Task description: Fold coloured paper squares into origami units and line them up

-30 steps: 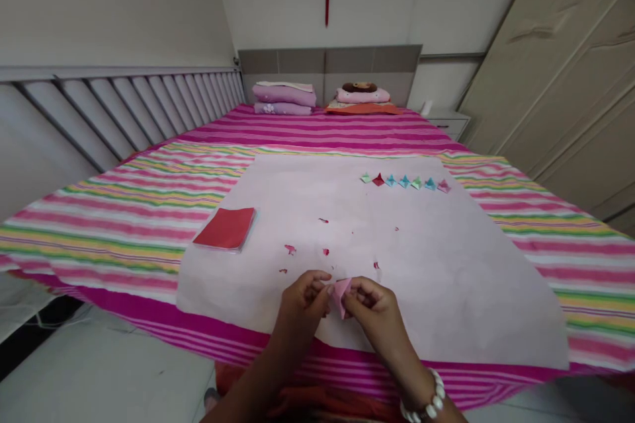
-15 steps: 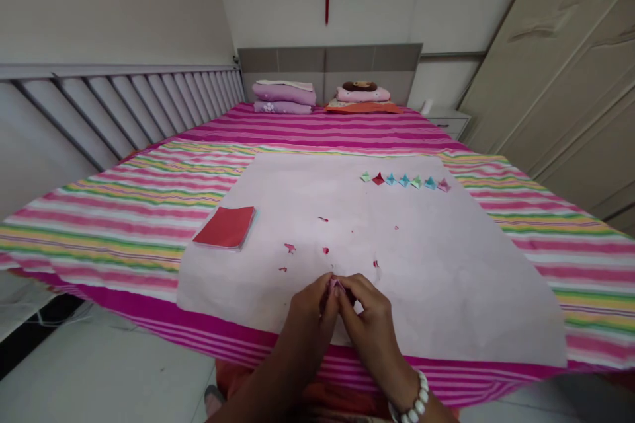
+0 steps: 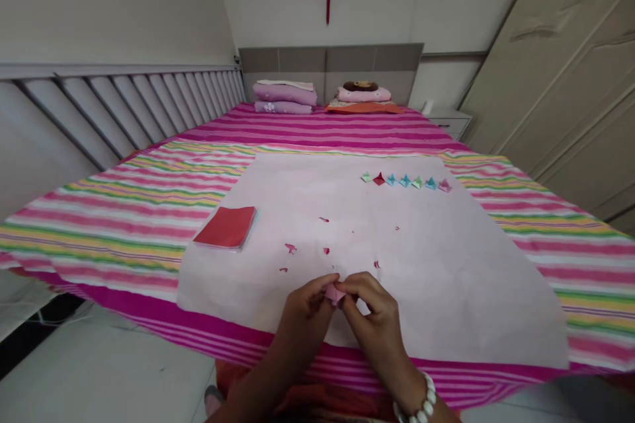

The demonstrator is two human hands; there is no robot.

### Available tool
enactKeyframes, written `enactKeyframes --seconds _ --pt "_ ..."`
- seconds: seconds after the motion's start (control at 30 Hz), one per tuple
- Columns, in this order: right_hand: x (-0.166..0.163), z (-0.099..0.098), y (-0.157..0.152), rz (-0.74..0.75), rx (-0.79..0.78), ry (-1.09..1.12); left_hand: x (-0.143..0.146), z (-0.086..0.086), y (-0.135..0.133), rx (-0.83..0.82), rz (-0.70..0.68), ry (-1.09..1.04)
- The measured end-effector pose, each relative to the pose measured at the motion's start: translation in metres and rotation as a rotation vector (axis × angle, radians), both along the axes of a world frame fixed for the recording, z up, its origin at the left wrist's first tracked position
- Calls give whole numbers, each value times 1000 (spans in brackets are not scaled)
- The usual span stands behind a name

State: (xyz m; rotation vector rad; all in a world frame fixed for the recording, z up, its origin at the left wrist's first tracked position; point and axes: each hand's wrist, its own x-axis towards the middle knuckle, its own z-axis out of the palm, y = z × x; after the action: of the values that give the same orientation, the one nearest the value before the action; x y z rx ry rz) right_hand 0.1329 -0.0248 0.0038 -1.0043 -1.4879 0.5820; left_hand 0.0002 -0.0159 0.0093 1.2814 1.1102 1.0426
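At the lower centre of the frame, the pink folded paper (image 3: 335, 293) is pinched by the fingertips of the left hand (image 3: 308, 305) and the right hand (image 3: 373, 307), presumably so that its small folds are steadied from both sides.

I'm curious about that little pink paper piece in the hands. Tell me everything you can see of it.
The small, pale pink piece of folded paper looks thin and matte, with angled, creased faces. It is held at the near edge of the large whitish sheet, pinched between the fingers of the person's left hand and right hand. Fingers cover part of it, so its full shape cannot be told.
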Motion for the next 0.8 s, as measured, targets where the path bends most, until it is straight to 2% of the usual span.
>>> enactKeyframes --seconds 0.17,0.33,0.5,0.6,0.7,0.8 --pt "3 0 1 34 -3 -10 -3 5 4 -110 40 -89" --pt "5 1 0 74 -23 -24 -2 1 11 -188 60 -240" --pt "5 3 0 97 -67 32 -8 3 15 -337 -15 -241" --pt "4 1 3 66 -189 157 -10 5 15 -371 -59 -238" --pt "1 -2 6 20 -341 388 -7 1 14 -365 -5 -313" --pt "0 -6 7 43 -401 557 -1 -2 13 -351 68 -426"
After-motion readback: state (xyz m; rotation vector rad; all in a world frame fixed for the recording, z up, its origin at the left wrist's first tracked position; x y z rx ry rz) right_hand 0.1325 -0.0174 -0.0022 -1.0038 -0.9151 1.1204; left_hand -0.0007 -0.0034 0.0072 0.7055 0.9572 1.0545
